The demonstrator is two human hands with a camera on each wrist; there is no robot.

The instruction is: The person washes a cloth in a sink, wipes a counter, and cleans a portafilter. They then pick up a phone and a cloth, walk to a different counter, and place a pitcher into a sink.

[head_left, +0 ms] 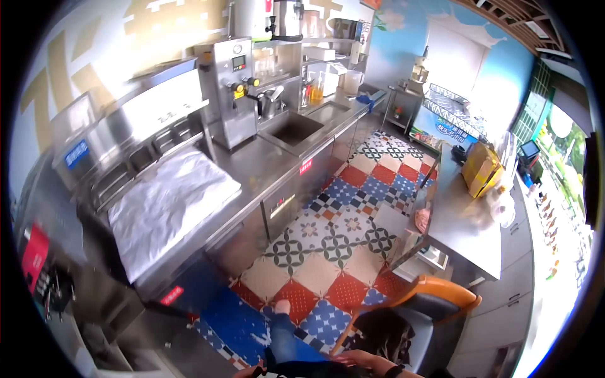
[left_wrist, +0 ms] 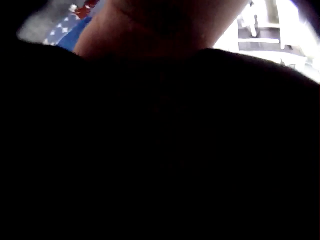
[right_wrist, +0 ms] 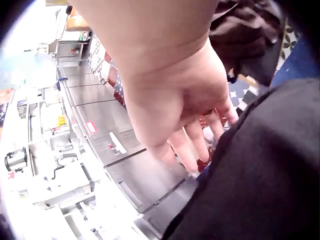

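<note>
At the bottom edge of the head view, my right hand (head_left: 358, 358) is close to the dark clothing at my waist. The right wrist view has the same hand (right_wrist: 175, 107) with its fingers loosely extended beside the black cloth (right_wrist: 255, 175), and no object is seen in it. Only a small part of my left hand (head_left: 247, 372) enters the head view, also beside the dark clothing. Black covers most of the left wrist view, with skin (left_wrist: 160, 30) along the top; the left fingers are hidden there.
A wooden-armed chair (head_left: 428, 296) with dark cloth on its seat stands close on the right, before a metal table (head_left: 460, 220) bearing a yellow box (head_left: 482, 169). Along the left runs a steel counter (head_left: 258, 167) with a sink (head_left: 292, 129) and a silvery sheet (head_left: 173, 208). Patterned floor (head_left: 334, 252) lies between.
</note>
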